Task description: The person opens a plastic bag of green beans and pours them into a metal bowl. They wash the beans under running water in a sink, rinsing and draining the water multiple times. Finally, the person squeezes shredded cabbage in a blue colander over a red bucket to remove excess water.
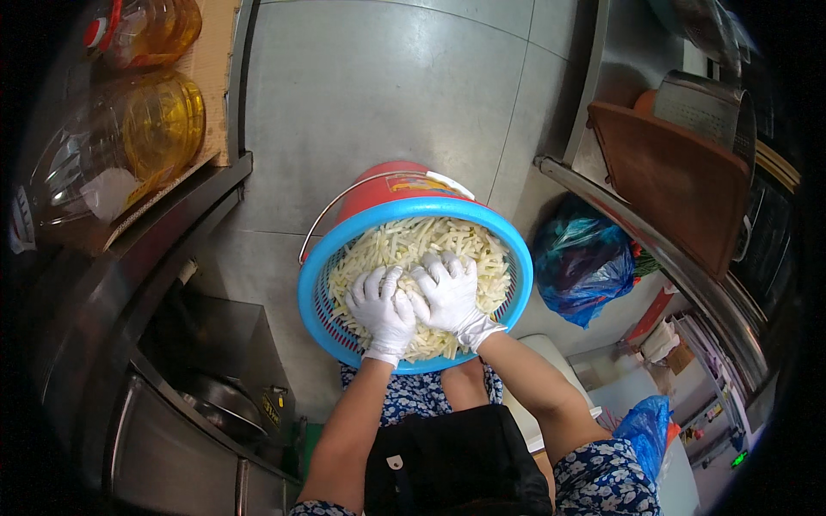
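Note:
A blue plastic basket [307, 301] with slotted sides sits in front of my body, full of pale, cut vegetable strips [404, 236]; I cannot tell which vegetable. Under its far side shows a red bucket [361, 199] with a wire handle. Both my hands wear thin white gloves. Palm down, my left hand [383, 311] rests on the strips with its fingers spread and slightly bent. Beside it, my right hand [450, 294] presses on the heap, fingers apart, its thumb side close to the left hand. The fingertips are partly sunk among the strips.
Large bottles of yellow oil [163, 120] stand on a shelf at the left. A metal pan [222, 413] lies lower left. On the right are a brown cutting board [667, 181], a metal grater [705, 112] and a blue plastic bag [585, 258] beneath the counter edge.

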The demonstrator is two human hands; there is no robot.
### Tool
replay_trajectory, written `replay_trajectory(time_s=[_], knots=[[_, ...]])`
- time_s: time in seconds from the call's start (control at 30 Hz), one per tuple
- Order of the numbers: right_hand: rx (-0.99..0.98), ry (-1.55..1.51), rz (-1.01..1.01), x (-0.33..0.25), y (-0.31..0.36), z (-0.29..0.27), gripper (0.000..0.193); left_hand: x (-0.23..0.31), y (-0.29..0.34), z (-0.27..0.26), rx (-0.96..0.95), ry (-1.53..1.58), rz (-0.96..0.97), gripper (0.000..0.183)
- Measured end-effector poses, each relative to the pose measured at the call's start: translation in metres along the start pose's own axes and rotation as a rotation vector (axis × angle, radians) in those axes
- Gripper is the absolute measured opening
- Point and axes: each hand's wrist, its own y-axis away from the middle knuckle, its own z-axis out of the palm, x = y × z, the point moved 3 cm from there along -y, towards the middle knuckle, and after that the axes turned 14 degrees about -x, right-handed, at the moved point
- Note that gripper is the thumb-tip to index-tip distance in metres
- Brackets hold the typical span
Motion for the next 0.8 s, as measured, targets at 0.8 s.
replay_trajectory(time_s=[0.8], knots=[[-0.106, 0.005, 0.028, 0.004, -0.030, 0.009, 0.024, -0.012, -0.022, 0.002, -0.020, -0.014, -0.053, 0.025]])
